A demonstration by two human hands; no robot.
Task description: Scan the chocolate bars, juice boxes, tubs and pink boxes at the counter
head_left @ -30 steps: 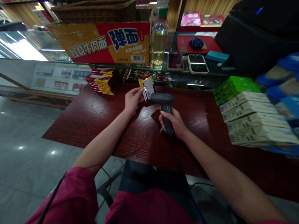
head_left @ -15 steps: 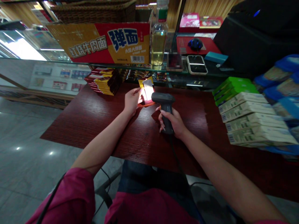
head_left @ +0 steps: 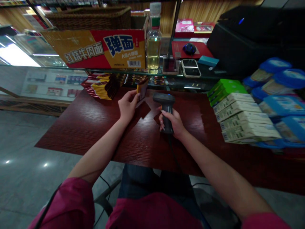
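Note:
My left hand (head_left: pixel 128 105) is closed on the edge of a small yellow and dark brown packet (head_left: pixel 142 89), which stands tilted above the desk. What is in the packet I cannot make out. My right hand (head_left: pixel 173 122) wraps around the handle of a black barcode scanner (head_left: pixel 166 109), its head pointing left toward the packet and its cable hanging down. Left of the packet, a stack of similar red and yellow packets (head_left: pixel 100 86) lies at the back of the dark wooden desk (head_left: pixel 138 143).
Behind the desk, a glass shelf holds a noodle carton (head_left: pixel 95 49), a bottle of yellowish liquid (head_left: pixel 153 44), a phone (head_left: pixel 191 68) and a mouse (head_left: pixel 189 48). Pale boxes (head_left: pixel 245 117), green packs (head_left: pixel 225 89) and blue-lidded tubs (head_left: pixel 276 76) crowd the right side.
The packet has turned more edge-on and moved slightly up and left with my left hand. The bright scanner light on it is gone. The view has shifted a little.

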